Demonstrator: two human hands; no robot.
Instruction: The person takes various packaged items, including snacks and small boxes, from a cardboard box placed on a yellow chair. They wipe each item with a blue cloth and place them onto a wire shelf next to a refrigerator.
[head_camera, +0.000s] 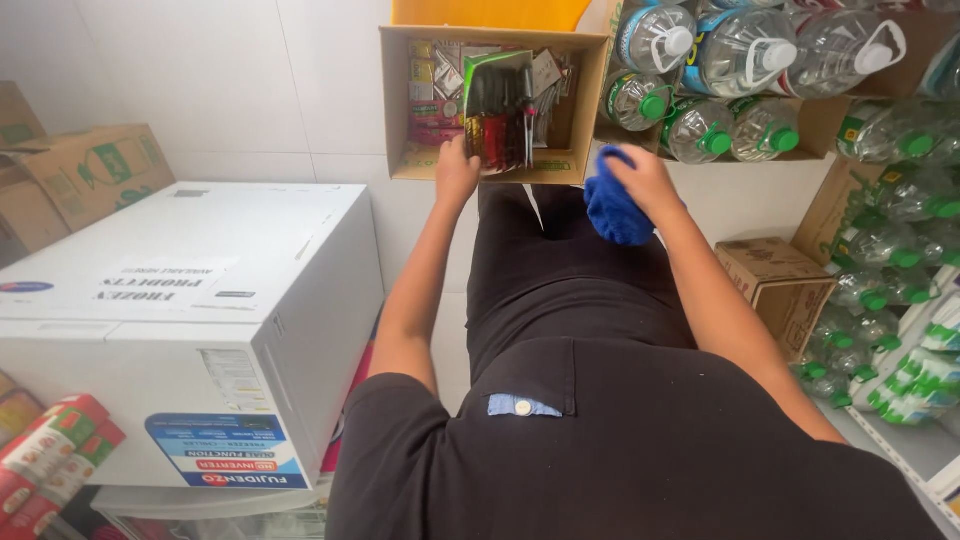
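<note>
- The left hand (457, 170) is closed on the lower edge of a flat packet (498, 110) with a green top and dark and red contents, thumb in front and fingers behind, so the packet stands upright and its face can be seen.
- The packet sits partly inside an open cardboard box (400, 100), just above the left hand; the hand also rests against the box's front wall, which seems to steady it.
- The right hand (645, 180) is clenched around one blue cloth (612, 210), bunched into a ball that hangs below the palm; the grip looks loose enough merely to carry it.
- The box is one, and it holds several more small packets packed upright behind the held one; their number cannot be told.
- Beyond the right hand, large clear water bottles (745, 50) with white caps lie on their sides on a shelf: three show clearly, a fourth only in part.
- Under them, four smaller bottles with green caps (700, 130) lie the same way, caps outward, easy to pull.
- Farther right, many more green-capped bottles crowd the rack, too many to count.
- Below the right hand stands one small brown carton (780, 285).
- Well left of the left hand is one white chest freezer (190, 300), lid shut.
</note>
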